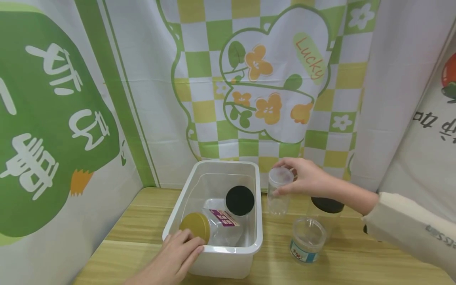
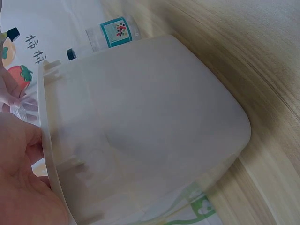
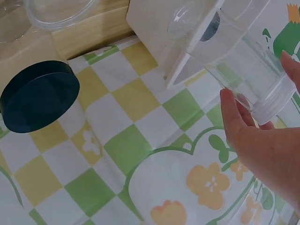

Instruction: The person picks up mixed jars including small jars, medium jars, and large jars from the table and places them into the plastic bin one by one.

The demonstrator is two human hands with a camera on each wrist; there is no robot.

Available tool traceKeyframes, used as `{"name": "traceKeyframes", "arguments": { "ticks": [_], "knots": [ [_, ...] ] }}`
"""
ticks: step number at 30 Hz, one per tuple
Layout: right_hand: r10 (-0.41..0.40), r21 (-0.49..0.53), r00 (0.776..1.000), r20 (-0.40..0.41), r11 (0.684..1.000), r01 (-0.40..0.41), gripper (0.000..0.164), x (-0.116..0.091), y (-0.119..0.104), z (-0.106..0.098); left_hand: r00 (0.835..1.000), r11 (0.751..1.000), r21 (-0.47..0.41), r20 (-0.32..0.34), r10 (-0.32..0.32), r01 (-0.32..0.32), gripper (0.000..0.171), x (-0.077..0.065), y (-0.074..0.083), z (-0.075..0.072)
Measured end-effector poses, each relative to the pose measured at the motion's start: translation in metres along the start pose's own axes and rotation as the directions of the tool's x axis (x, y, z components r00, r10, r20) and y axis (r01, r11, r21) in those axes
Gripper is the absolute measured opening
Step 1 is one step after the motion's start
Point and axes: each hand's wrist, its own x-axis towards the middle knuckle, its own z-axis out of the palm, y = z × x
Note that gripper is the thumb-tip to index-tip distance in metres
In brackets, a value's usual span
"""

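Observation:
My right hand (image 1: 309,179) grips a slim clear plastic jar (image 1: 278,200) near its whitish lid (image 1: 280,176), upright just right of the white plastic bin. In the right wrist view, fingers and thumb wrap around the jar (image 3: 253,70) near its lid. With its fingers over the near-left rim, my left hand (image 1: 178,253) holds the bin (image 1: 259,221); the left wrist view shows the bin's outer wall (image 2: 140,122) beside that hand. Inside the bin lie a jar with a gold lid (image 1: 196,227), its clear body bearing a purple label (image 1: 224,218), and a black-lidded jar (image 1: 240,200).
Right of the bin, a short clear tub (image 1: 309,239) with a blue label stands on the wooden table (image 1: 278,265). Behind it is a clear jar with a black lid (image 1: 327,205), partly under my right forearm. A checked curtain (image 1: 221,146) hangs along the table's back.

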Motion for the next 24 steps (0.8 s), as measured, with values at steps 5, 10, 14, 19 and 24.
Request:
{"name": "traceKeyframes", "arguments": {
  "ticks": [5, 10, 14, 19, 24],
  "knots": [
    [0.018, 0.014, 1.000, 0.017, 1.000, -0.018, 0.061, 0.003, -0.008, -0.002, 1.000, 1.000, -0.003, -0.002, -0.001, 0.001, 0.019, 0.000, 0.000, 0.000],
    [0.025, 0.043, 0.999, 0.028, 0.999, -0.026, 0.063, 0.005, -0.014, -0.003, 1.000, 1.000, -0.009, 0.009, -0.009, 0.009, 0.016, 0.000, 0.001, -0.002],
    [0.025, 0.049, 0.999, 0.043, 0.998, -0.027, 0.064, 0.007, -0.019, -0.002, 1.000, 1.000, -0.012, 0.016, -0.013, 0.013, 0.015, 0.001, 0.001, -0.003],
    [0.017, 0.061, 0.998, 0.064, 0.998, -0.021, 0.063, 0.010, -0.023, 0.000, 0.999, 1.000, -0.007, 0.025, -0.028, 0.028, 0.012, 0.001, 0.002, -0.003],
    [0.012, 0.093, 0.996, 0.085, 0.995, -0.020, 0.063, 0.013, -0.027, 0.005, 0.999, 0.999, 0.001, 0.029, -0.039, 0.039, 0.012, 0.001, 0.002, -0.003]
  ]
}}
